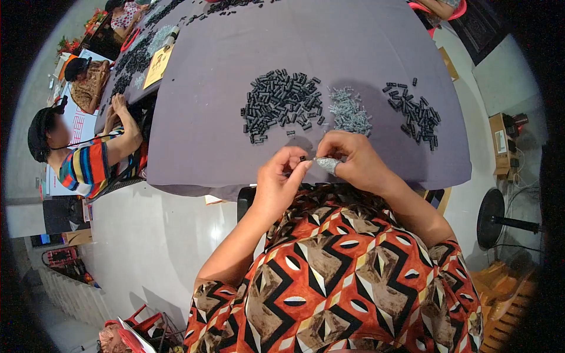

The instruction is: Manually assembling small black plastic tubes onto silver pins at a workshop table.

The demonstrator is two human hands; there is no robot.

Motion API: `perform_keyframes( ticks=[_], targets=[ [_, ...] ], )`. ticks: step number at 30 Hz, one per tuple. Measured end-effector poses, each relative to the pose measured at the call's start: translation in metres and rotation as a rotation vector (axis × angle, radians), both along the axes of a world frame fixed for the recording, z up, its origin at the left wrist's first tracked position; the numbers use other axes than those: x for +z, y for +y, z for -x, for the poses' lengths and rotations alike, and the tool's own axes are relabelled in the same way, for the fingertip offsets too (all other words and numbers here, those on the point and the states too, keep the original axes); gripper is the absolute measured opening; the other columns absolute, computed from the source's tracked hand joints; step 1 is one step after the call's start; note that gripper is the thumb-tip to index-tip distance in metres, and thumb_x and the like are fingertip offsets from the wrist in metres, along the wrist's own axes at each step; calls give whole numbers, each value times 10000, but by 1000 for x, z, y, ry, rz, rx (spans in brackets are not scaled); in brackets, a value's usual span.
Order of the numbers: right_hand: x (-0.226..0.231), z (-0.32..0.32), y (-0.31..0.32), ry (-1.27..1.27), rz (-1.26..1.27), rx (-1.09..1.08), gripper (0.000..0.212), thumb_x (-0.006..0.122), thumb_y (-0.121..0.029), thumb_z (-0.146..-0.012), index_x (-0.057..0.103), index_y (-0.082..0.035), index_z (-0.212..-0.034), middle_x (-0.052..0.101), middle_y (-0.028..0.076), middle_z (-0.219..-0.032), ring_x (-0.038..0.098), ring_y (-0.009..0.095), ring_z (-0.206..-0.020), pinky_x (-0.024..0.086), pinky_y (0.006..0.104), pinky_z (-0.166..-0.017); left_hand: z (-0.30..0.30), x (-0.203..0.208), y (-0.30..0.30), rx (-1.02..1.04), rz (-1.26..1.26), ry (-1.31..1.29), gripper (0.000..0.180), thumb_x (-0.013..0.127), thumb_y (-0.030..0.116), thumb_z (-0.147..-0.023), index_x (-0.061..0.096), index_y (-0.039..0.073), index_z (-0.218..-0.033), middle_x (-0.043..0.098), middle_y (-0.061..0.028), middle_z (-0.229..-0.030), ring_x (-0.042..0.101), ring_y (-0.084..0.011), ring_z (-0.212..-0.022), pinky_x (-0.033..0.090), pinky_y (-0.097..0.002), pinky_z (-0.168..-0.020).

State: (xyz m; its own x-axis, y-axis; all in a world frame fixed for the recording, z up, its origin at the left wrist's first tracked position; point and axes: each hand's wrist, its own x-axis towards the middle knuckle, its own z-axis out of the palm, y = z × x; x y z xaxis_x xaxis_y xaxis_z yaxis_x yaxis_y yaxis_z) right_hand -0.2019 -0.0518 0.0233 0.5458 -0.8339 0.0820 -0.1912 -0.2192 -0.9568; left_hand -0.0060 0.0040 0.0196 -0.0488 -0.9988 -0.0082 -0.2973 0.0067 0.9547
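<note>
Close together at the table's near edge, both my hands are raised in front of my body. Between thumb and fingers, my left hand (283, 176) pinches a small black cylindrical piece (303, 158). My right hand (353, 159) is closed in a pinch right beside it; a tiny light-coloured tip shows between the two hands, too small to name. A silver-grey wrapping (328, 165) covers a digit of the right hand. Just beyond lie a large pile of black cylindrical pieces (282, 103), a heap of small silvery metal parts (350, 112) and a smaller black pile (416, 115).
A grey cloth covers the table (218, 59). At the left, a person in a striped shirt (94, 159) works at another table, with more people beyond. A yellow sheet (158, 66) lies there among black pieces. A black fan (491, 219) stands at the right.
</note>
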Motion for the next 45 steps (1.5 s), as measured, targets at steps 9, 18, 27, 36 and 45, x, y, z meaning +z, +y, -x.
perform_keyframes(
  ticks=[9, 18, 27, 36, 45],
  targets=[
    [5, -2, 0, -37, 82, -14, 125, 708, -55, -789, 615, -7, -856, 584, 28, -774, 564, 100, -689, 458, 265, -618, 3, -2, 1, 20, 101, -41, 149, 727, 22, -838, 616, 3, -936, 558, -6, -733, 483, -64, -661, 433, -227, -593],
    [2, -2, 0, 5, 98, 20, 113, 690, -21, -771, 623, -10, -861, 579, 21, -781, 551, 99, -682, 447, 257, -612, 1, 1, -1, -61, 170, -145, 152, 711, 4, -827, 671, 5, -973, 574, -69, -753, 526, -145, -662, 438, -276, -596],
    [3, -3, 1, 32, 114, 23, 130, 673, -9, -766, 647, -7, -893, 592, 39, -798, 586, 127, -705, 465, 263, -628, -1, -1, 0, -59, -133, 69, 130, 634, 3, -906, 678, -12, -1028, 647, 5, -812, 557, -61, -664, 466, -200, -641],
    [-1, -12, -4, -77, 203, 38, 143, 658, -57, -798, 689, -22, -934, 636, 84, -879, 615, 202, -768, 471, 303, -667, -16, -10, 0, -13, -314, 525, 114, 622, 42, -925, 648, -24, -1015, 689, -42, -852, 617, -77, -684, 518, -217, -648],
    [-9, -58, -46, 352, 804, 50, 152, 637, -45, -740, 602, -20, -886, 577, 135, -880, 601, 333, -853, 507, 420, -714, -37, -11, -3, 113, -204, 448, 115, 621, 43, -929, 649, -21, -1021, 691, -36, -830, 616, -61, -682, 514, -203, -647]
  ],
)
